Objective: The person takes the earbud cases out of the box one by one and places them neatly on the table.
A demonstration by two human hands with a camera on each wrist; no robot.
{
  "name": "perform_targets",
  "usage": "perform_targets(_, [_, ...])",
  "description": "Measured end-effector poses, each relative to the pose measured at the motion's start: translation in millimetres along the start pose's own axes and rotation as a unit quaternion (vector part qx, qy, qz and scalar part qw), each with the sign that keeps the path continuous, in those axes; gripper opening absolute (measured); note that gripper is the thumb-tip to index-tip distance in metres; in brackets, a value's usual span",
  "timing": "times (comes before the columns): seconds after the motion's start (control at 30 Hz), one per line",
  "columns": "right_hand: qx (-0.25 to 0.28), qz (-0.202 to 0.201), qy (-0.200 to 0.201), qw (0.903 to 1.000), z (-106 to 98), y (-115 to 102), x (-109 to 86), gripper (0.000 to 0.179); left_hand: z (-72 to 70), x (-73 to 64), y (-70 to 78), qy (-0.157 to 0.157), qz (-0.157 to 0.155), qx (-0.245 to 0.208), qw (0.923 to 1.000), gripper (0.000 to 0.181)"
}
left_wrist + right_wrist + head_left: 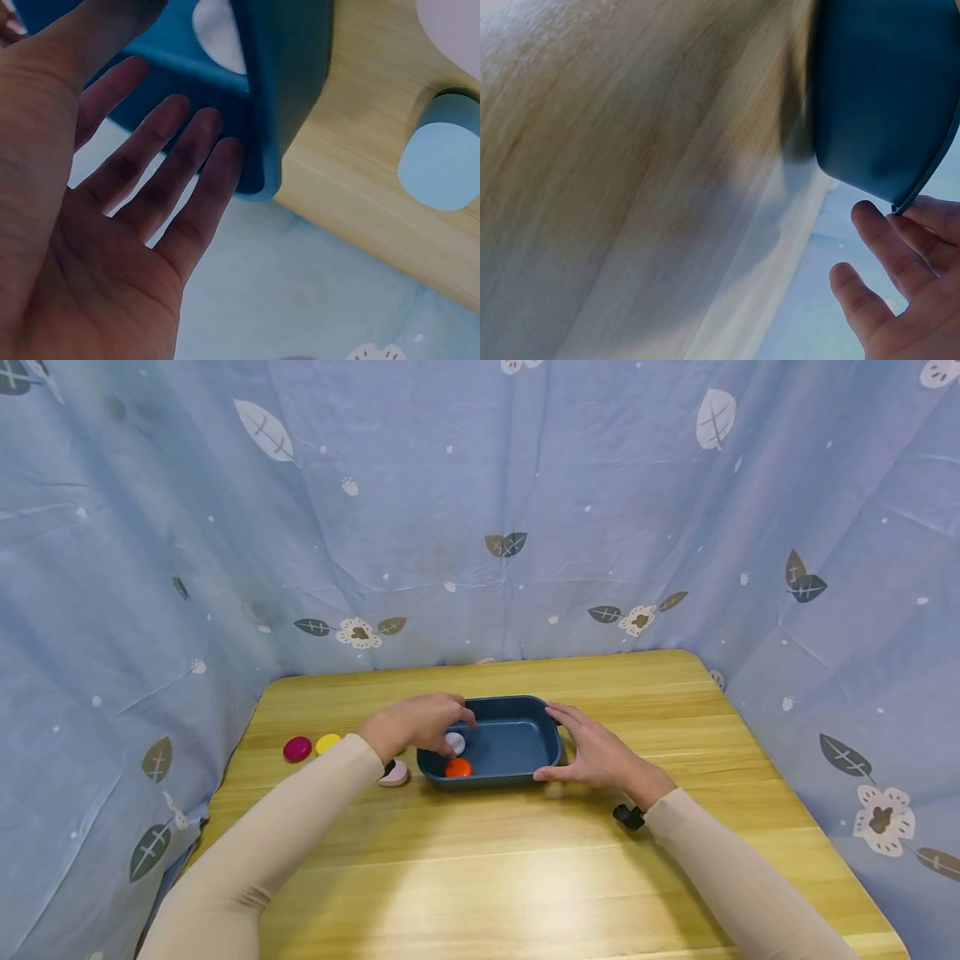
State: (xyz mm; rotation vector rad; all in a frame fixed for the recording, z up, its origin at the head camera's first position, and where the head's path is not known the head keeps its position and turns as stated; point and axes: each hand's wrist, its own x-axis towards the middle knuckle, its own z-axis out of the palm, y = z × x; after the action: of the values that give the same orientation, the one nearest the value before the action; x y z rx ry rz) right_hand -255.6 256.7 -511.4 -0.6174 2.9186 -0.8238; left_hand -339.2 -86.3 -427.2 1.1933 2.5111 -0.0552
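A dark blue rectangular tray (517, 745) sits on the wooden table. Inside its left end lie a white disc (455, 743) and an orange disc (458, 767). My left hand (423, 724) reaches over that end, its thumb close to the two discs. In the left wrist view, the fingers (176, 161) are spread and fairly straight over the tray, with nothing seen between them. My right hand (600, 753) holds the tray's right end, thumb at the front corner and fingers at the back corner. The right wrist view shows fingertips against the rim.
Left of the tray lie a magenta disc (297, 749), a yellow disc (327, 743) and a pale pink disc (394, 775), partly behind the left arm. A light blue round piece (442, 165) shows in the left wrist view. A patterned blue curtain (480, 527) surrounds the table.
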Motion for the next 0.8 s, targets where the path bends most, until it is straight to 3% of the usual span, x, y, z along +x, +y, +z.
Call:
perform_targets(0.2, [0.001,-0.003,0.002,1.0000,0.9,1.0,0.3,0.128,5.5,5.5,-2.8,-0.017,-0.005,0.006,0.9998,0.053])
perform_targets(0.47, [0.002,-0.005,0.006,1.0000,1.0,3.0,-0.3,0.128,9.7,12.8,-5.9,-0.023,0.017,0.005,0.9996,0.044])
perform_targets(0.8, [0.004,-0.001,-0.001,1.0000,0.7,3.0,-0.4,0.128,16.6,20.7,-15.6,-0.029,0.011,-0.059,0.9978,0.035])
